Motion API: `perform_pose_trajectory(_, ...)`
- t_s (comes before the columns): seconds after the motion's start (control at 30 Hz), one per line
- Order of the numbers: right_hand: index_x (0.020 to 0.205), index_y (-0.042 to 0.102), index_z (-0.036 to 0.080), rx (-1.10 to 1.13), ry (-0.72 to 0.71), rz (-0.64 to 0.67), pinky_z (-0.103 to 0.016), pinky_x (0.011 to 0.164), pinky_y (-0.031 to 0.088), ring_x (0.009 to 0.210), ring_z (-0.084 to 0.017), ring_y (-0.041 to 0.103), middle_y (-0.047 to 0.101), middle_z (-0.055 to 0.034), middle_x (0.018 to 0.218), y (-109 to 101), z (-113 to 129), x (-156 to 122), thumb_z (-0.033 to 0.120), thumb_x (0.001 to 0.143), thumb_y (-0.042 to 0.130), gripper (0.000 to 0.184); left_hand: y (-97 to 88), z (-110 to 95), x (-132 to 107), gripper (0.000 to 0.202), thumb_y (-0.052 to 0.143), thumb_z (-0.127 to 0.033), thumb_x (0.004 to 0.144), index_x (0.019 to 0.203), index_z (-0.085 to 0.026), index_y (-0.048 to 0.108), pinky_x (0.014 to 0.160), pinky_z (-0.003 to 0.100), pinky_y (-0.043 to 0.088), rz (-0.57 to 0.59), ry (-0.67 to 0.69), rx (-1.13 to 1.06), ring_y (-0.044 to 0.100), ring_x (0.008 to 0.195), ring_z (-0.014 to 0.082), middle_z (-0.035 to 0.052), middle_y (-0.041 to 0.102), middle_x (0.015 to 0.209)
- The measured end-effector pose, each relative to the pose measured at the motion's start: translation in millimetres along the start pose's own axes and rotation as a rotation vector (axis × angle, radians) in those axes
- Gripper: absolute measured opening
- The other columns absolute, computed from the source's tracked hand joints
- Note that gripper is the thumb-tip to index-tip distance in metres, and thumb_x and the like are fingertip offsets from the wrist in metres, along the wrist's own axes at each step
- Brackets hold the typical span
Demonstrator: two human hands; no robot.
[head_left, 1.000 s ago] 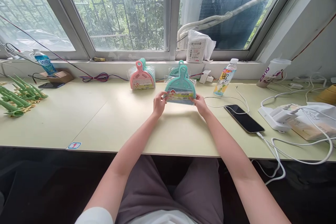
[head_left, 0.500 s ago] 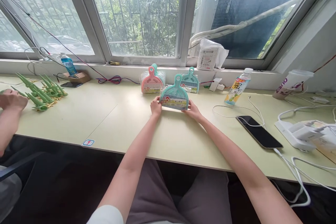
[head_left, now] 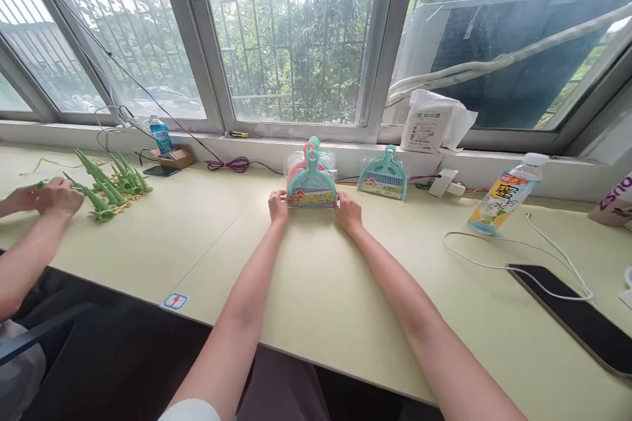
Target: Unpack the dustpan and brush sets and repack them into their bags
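Note:
A teal mini dustpan and brush set (head_left: 311,185) in clear wrapping stands upright on the table, handle up. My left hand (head_left: 278,207) grips its left edge and my right hand (head_left: 348,212) its right edge, both closed on it. Right behind it stands a pink dustpan set (head_left: 305,156), mostly hidden, with a bit of another teal handle showing. Apart on the right, another wrapped teal dustpan set (head_left: 383,174) leans upright near the window ledge.
On the left, another person's hands (head_left: 58,197) work beside green spiky plastic parts (head_left: 103,187). To the right are a drink bottle (head_left: 508,194), a phone (head_left: 573,309) with a white cable, and a white adapter (head_left: 444,183). Bundled wires (head_left: 234,164) lie near the ledge.
Both hands have carried the teal dustpan set left and back, from before the right-hand teal set to directly before the pink one. The view has also shifted.

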State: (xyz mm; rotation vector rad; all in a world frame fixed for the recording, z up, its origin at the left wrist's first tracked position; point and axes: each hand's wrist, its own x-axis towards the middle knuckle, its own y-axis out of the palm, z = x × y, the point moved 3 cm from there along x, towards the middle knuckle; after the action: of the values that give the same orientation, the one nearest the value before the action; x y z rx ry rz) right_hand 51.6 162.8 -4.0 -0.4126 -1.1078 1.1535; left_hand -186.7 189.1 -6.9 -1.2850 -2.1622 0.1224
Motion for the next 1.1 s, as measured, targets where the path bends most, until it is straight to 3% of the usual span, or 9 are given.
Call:
perform_pose_trajectory(0.17,0.139,0.034,0.019,-0.061,0.04,0.003,-0.037,0.073,0.045,0.089,-0.028,0.065,0.062,-0.0198,0.116,25,6,30,0.022,0.09,0.045,0.05,12.2,18,37,0.028,0.065,-0.011,0.075,0.102,-0.017,0.058,0.073,0.028,0.05,-0.079,-0.031,0.0,0.06,0.069,0.0121,0.0089,0.059,0.106)
perform_pose_trajectory(0.3,0.139,0.031,0.02,-0.062,0.095,0.006,-0.036,0.072,0.044,0.087,-0.028,0.065,0.065,-0.0189,0.11,35,2,47,0.026,0.092,0.043,0.049,23.7,25,53,0.028,0.066,-0.015,0.076,0.102,-0.016,0.057,0.071,0.027,0.049,-0.064,-0.033,-0.008,0.058,0.068,0.0114,0.0089,0.059,0.106)
perform_pose_trajectory(0.47,0.137,0.03,0.019,-0.005,0.111,0.011,-0.037,0.073,0.042,0.087,-0.028,0.064,0.065,-0.0173,0.111,36,-3,55,0.027,0.093,0.038,0.045,30.8,29,57,0.021,0.063,-0.025,0.081,0.1,-0.017,0.059,0.073,0.029,0.048,0.036,-0.029,0.053,0.06,0.075,0.0151,0.0101,0.061,0.107)
perform_pose_trajectory(0.6,0.132,0.032,0.02,0.067,0.172,0.03,-0.035,0.073,0.042,0.089,-0.028,0.063,0.068,-0.0126,0.102,32,-10,56,0.036,0.093,0.042,0.044,32.2,29,53,0.024,0.058,-0.034,0.085,0.103,-0.018,0.057,0.077,0.032,0.048,0.101,-0.049,0.083,0.061,0.084,0.0192,0.0114,0.062,0.109)
perform_pose_trajectory(0.8,0.127,0.033,0.025,0.32,0.261,0.037,-0.031,0.07,0.044,0.088,-0.023,0.064,0.067,-0.004,0.101,20,-17,51,0.052,0.087,0.048,0.051,31.3,30,52,0.029,0.062,-0.025,0.08,0.106,-0.019,0.053,0.087,0.034,0.047,0.109,-0.058,0.068,0.059,0.098,0.0202,0.0114,0.057,0.115)
perform_pose_trajectory(0.9,0.127,0.035,0.024,0.339,0.258,-0.151,-0.033,0.077,0.045,0.095,-0.023,0.062,0.063,-0.0085,0.112,5,-21,47,0.048,0.091,0.039,0.043,29.1,33,54,0.044,0.069,-0.023,0.072,0.112,-0.02,0.05,0.089,0.034,0.047,0.141,-0.054,0.055,0.056,0.106,0.0207,0.0114,0.053,0.12)
perform_pose_trajectory(1.0,0.128,0.037,0.02,0.197,0.342,-0.472,-0.043,0.094,0.039,0.123,-0.026,0.047,0.049,-0.0171,0.133,-21,-48,41,0.034,0.092,0.033,0.039,24.7,37,55,0.062,0.075,-0.021,0.064,0.12,-0.021,0.047,0.088,0.033,0.048,0.213,-0.071,-0.003,0.054,0.109,0.0211,0.0124,0.046,0.128)
perform_pose_trajectory(1.1,0.132,0.037,0.018,0.071,0.698,-0.768,-0.053,0.101,0.03,0.137,-0.032,0.031,0.036,-0.0224,0.145,-46,-103,31,0.03,0.088,0.037,0.046,19.2,38,54,0.078,0.08,-0.018,0.056,0.126,-0.023,0.044,0.087,0.032,0.05,0.265,-0.094,-0.081,0.051,0.113,0.0216,0.0126,0.041,0.132)
